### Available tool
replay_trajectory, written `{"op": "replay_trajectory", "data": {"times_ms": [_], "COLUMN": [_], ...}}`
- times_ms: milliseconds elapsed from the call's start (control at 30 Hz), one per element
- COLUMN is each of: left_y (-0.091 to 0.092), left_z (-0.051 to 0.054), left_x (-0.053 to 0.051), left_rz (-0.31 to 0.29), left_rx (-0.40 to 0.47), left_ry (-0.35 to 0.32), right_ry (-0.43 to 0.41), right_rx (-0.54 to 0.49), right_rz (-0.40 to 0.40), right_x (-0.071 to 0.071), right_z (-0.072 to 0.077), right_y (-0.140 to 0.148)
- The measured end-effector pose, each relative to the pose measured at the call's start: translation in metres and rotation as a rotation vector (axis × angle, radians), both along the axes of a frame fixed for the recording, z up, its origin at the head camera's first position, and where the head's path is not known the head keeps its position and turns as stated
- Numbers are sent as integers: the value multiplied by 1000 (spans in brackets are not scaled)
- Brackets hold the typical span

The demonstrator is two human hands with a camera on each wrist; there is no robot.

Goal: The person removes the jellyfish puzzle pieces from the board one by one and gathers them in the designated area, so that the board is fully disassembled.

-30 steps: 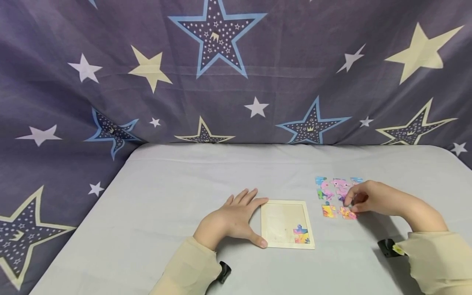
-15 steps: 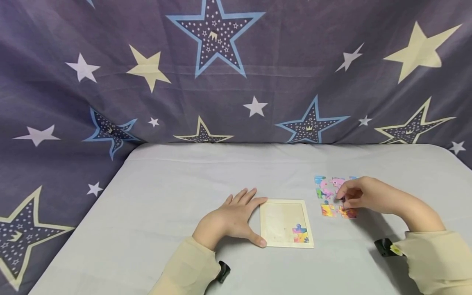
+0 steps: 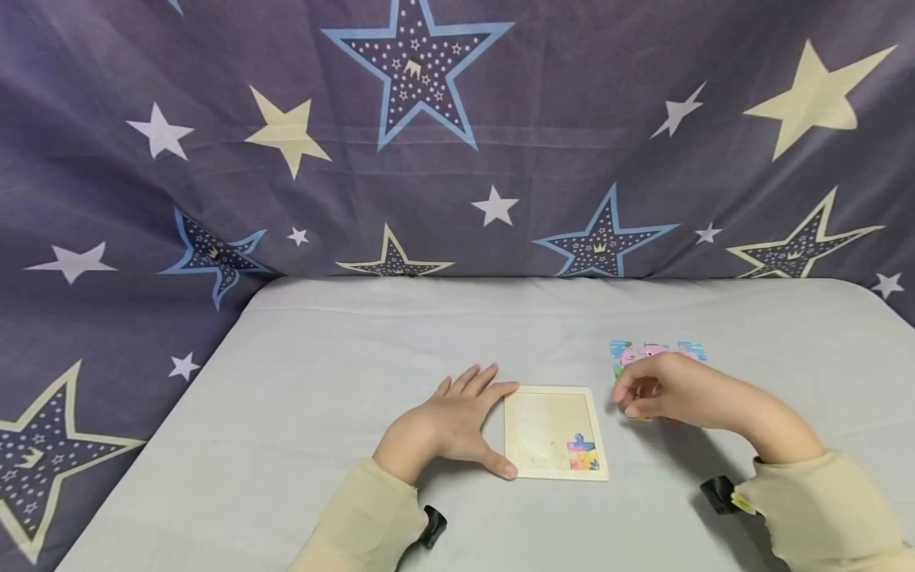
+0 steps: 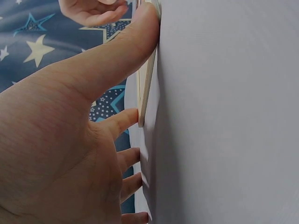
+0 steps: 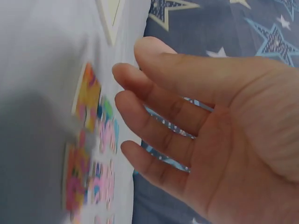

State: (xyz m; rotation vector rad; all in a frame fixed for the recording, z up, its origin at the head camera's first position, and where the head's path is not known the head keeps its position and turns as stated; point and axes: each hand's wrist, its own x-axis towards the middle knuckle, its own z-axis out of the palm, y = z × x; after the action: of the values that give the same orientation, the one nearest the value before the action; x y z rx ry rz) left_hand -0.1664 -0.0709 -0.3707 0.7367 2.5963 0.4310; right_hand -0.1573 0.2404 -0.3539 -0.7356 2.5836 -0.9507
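My left hand (image 3: 450, 429) rests at the left edge of a square, pale puzzle tray (image 3: 536, 425). Its thumb touches the lower left corner and its index finger the upper left one. Joined puzzle pieces (image 3: 584, 456) in pink, blue and yellow lie in the tray's lower right corner. To the right, my right hand (image 3: 689, 397) hovers over loose puzzle pieces (image 3: 692, 349), covering most of them in the head view. In the right wrist view, a yellow-orange puzzle piece (image 5: 88, 95) lies beyond the fingertips. Those fingers are loosely curled with nothing visible between them.
Both the tray and the pieces lie on a light grey cloth surface (image 3: 343, 357). A dark curtain with stars (image 3: 443, 167) hangs behind and to the left. Pink and blue pieces (image 5: 106, 135) lie farther back in the right wrist view.
My right hand has moved left across the loose pieces, from the lower right one toward the lower left one. The left hand and the tray have stayed put.
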Motion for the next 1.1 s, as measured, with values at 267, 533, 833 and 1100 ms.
{"op": "replay_trajectory", "data": {"times_ms": [267, 533, 833, 1100], "left_y": [0, 0, 0, -1], "left_z": [0, 0, 1, 2], "left_x": [0, 0, 0, 0], "left_rz": [-2, -1, 0, -3], "left_rx": [-1, -4, -5, -10], "left_ry": [4, 8, 7, 6], "right_ry": [98, 66, 24, 9], "right_rx": [22, 30, 49, 101], "right_rz": [67, 110, 104, 93], "right_x": [6, 10, 15, 18], "right_z": [3, 2, -4, -9], "right_y": [-20, -38, -51, -58]}}
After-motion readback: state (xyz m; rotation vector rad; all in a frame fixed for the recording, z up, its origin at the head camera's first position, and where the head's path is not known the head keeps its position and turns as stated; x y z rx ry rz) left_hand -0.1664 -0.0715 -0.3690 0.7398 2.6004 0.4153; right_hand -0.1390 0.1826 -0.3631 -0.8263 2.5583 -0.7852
